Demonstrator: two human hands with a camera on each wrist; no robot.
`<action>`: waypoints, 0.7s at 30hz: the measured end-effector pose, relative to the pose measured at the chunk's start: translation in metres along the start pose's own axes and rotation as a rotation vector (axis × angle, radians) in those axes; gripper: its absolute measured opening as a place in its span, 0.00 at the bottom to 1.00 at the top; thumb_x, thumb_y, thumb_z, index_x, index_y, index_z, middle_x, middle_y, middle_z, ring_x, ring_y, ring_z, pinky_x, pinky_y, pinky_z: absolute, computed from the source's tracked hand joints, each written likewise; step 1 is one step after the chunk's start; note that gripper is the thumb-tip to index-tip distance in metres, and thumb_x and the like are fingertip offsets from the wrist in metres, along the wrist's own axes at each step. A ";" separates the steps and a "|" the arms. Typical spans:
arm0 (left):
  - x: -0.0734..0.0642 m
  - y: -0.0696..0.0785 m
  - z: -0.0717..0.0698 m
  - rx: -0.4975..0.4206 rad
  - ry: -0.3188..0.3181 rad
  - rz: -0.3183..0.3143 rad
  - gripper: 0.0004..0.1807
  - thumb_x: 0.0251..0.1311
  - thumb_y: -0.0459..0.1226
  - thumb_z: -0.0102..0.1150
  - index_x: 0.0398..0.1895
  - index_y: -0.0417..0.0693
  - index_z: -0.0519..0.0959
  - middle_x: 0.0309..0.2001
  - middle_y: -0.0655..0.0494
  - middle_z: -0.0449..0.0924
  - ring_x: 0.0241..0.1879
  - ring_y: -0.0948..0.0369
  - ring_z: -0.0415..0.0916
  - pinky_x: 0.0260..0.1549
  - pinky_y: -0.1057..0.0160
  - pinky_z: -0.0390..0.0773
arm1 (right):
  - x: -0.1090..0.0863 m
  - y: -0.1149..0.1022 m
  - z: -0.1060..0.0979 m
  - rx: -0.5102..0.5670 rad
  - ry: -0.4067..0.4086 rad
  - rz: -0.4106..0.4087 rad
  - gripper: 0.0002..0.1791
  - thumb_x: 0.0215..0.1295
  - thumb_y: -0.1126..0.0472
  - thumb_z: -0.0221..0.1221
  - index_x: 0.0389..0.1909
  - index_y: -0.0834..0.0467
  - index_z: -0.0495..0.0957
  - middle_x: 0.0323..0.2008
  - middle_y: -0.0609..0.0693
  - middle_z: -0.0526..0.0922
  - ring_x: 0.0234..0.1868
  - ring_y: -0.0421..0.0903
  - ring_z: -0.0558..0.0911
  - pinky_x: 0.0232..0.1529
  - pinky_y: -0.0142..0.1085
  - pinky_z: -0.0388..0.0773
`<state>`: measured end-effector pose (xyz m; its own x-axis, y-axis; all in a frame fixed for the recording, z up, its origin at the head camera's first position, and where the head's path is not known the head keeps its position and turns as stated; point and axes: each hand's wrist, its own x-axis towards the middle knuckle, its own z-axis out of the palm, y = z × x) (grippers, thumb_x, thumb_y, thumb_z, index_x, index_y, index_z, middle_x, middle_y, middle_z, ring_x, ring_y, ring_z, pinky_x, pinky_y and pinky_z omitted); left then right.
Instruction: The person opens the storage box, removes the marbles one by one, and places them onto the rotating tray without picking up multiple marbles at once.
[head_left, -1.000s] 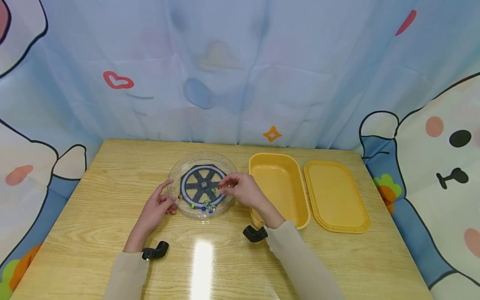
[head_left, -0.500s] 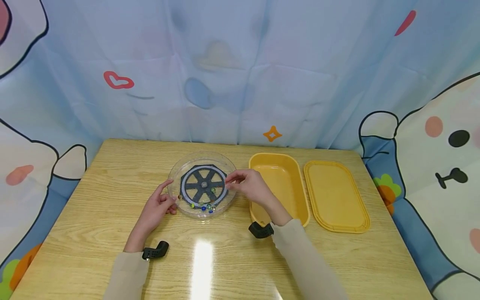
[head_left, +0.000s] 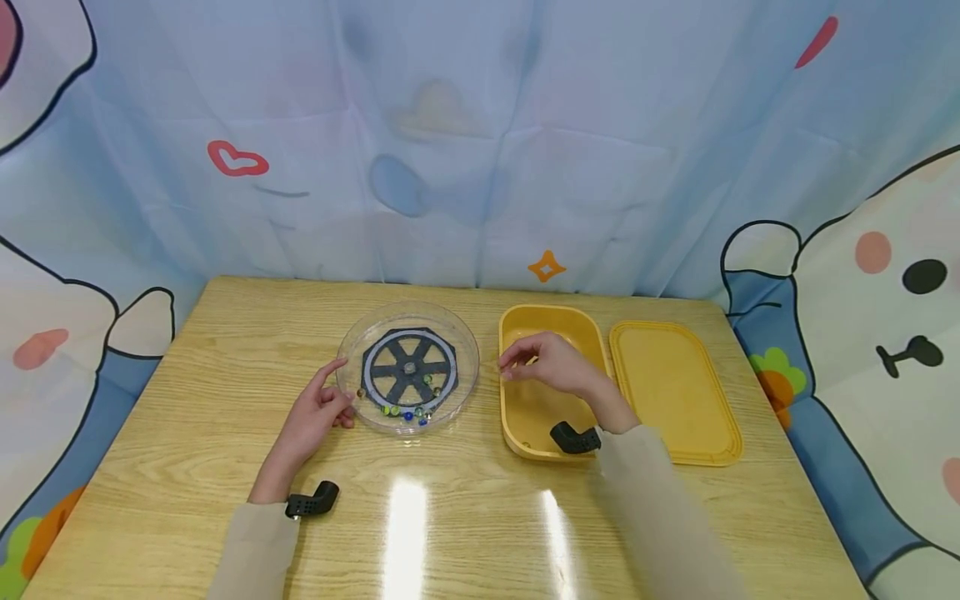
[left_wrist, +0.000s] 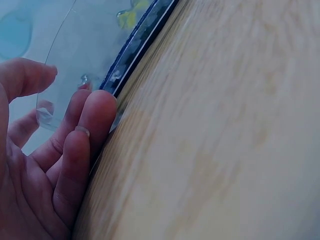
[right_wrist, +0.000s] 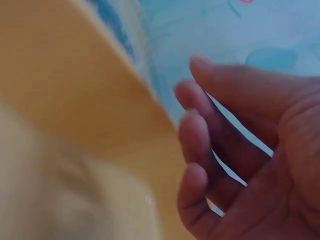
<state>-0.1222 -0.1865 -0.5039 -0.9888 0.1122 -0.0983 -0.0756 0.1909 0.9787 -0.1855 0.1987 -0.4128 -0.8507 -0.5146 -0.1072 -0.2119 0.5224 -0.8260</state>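
Note:
A clear round dish (head_left: 468, 337) stands on the table, with a dark spoked disc (head_left: 382, 371) in its middle. Several glass marbles, among them a blue marble (head_left: 408, 416), lie in the dish, mostly along its near side. At its left rim rests my left hand (head_left: 311, 417), two fingertips touching the edge and the other fingers loosely bent beside it; they do not visibly clasp the dish. My right hand (head_left: 551, 367) hovers over a yellow box (head_left: 513, 429). In the right wrist view its fingers (right_wrist: 195, 137) are relaxed, and no object shows between them.
Right of the box, a yellow lid (head_left: 678, 392) lies flat on the wooden table (head_left: 247, 358). A printed blue curtain (head_left: 465, 192) hangs behind the table's back edge. Each wrist wears a black camera.
My right hand has moved right, from a reddish marble in the dish to above the yellow box. Some marbles have shifted inside the dish. My left hand has stayed at the rim.

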 end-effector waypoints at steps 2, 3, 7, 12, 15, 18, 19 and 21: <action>0.000 0.001 0.000 -0.001 -0.001 0.000 0.32 0.72 0.32 0.51 0.77 0.50 0.56 0.29 0.45 0.79 0.28 0.56 0.79 0.32 0.61 0.82 | -0.001 0.006 -0.005 0.004 -0.078 0.011 0.08 0.60 0.65 0.69 0.40 0.61 0.87 0.35 0.48 0.87 0.36 0.49 0.81 0.39 0.38 0.78; 0.000 0.001 0.000 -0.004 -0.001 0.001 0.32 0.72 0.32 0.51 0.77 0.50 0.56 0.30 0.45 0.79 0.28 0.56 0.79 0.32 0.61 0.82 | -0.002 0.009 -0.007 0.009 -0.117 0.013 0.08 0.60 0.66 0.69 0.40 0.60 0.87 0.35 0.49 0.87 0.36 0.49 0.81 0.39 0.38 0.79; 0.000 0.001 0.000 -0.006 -0.002 0.005 0.32 0.72 0.33 0.51 0.77 0.51 0.57 0.30 0.44 0.79 0.29 0.55 0.80 0.32 0.61 0.82 | -0.005 0.021 -0.014 0.037 -0.271 0.055 0.10 0.59 0.67 0.69 0.42 0.61 0.87 0.38 0.53 0.88 0.39 0.49 0.83 0.43 0.38 0.80; 0.000 -0.002 0.001 -0.006 -0.002 -0.001 0.31 0.72 0.33 0.51 0.76 0.53 0.58 0.31 0.43 0.79 0.30 0.54 0.81 0.32 0.61 0.82 | -0.010 0.032 -0.017 0.074 -0.439 0.149 0.12 0.59 0.68 0.69 0.44 0.64 0.86 0.40 0.56 0.88 0.41 0.47 0.85 0.45 0.36 0.80; 0.000 -0.002 0.001 -0.013 -0.002 -0.002 0.31 0.72 0.33 0.51 0.76 0.53 0.58 0.31 0.43 0.79 0.30 0.54 0.80 0.32 0.60 0.82 | -0.013 0.036 -0.017 0.050 -0.500 0.250 0.11 0.59 0.67 0.69 0.43 0.63 0.87 0.36 0.54 0.88 0.33 0.42 0.83 0.34 0.33 0.79; 0.000 -0.002 0.001 -0.015 0.003 0.000 0.31 0.72 0.32 0.52 0.76 0.52 0.58 0.30 0.43 0.79 0.29 0.54 0.80 0.32 0.60 0.82 | -0.015 0.037 -0.016 0.014 -0.542 0.341 0.10 0.58 0.67 0.70 0.42 0.60 0.87 0.31 0.51 0.87 0.26 0.39 0.79 0.25 0.30 0.72; 0.000 -0.001 0.001 -0.015 0.002 -0.001 0.32 0.72 0.33 0.52 0.76 0.52 0.58 0.31 0.42 0.79 0.29 0.54 0.80 0.32 0.60 0.82 | -0.016 0.037 -0.016 0.011 -0.560 0.360 0.10 0.57 0.68 0.69 0.41 0.61 0.87 0.29 0.51 0.87 0.24 0.40 0.78 0.24 0.30 0.71; 0.000 0.000 0.000 -0.011 0.004 -0.005 0.32 0.72 0.32 0.52 0.76 0.52 0.58 0.31 0.42 0.79 0.29 0.54 0.80 0.32 0.61 0.82 | -0.016 0.037 -0.014 0.029 -0.592 0.386 0.11 0.57 0.70 0.68 0.42 0.62 0.87 0.28 0.54 0.87 0.24 0.41 0.81 0.25 0.31 0.74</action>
<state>-0.1218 -0.1864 -0.5035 -0.9889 0.1076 -0.1024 -0.0818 0.1804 0.9802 -0.1863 0.2354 -0.4338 -0.4562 -0.5841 -0.6714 0.0719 0.7278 -0.6820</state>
